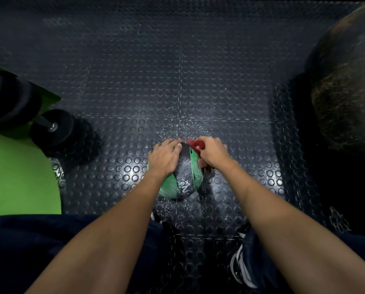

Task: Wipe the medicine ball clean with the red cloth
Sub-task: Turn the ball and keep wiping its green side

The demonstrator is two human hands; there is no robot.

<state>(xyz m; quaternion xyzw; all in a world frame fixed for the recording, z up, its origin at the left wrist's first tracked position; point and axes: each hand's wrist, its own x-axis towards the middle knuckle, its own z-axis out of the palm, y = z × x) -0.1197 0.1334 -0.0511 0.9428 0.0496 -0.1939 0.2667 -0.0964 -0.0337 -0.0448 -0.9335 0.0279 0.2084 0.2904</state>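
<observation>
A green and black medicine ball (184,180) marked "2 KG" sits on the studded rubber floor in front of my knees. My left hand (164,157) lies spread over the ball's upper left side, fingers reaching over its far edge. My right hand (212,152) grips the red cloth (196,145) and holds it against the ball's upper right side. Cloth shows beyond my fingers at the far side and beneath my wrist; the rest is hidden under the hand.
A black dumbbell (54,129) lies at the left beside a bright green surface (20,175). A large dark exercise ball (347,85) fills the right edge. The black studded floor (156,81) stretches ahead. My shoe (241,270) is at the lower right.
</observation>
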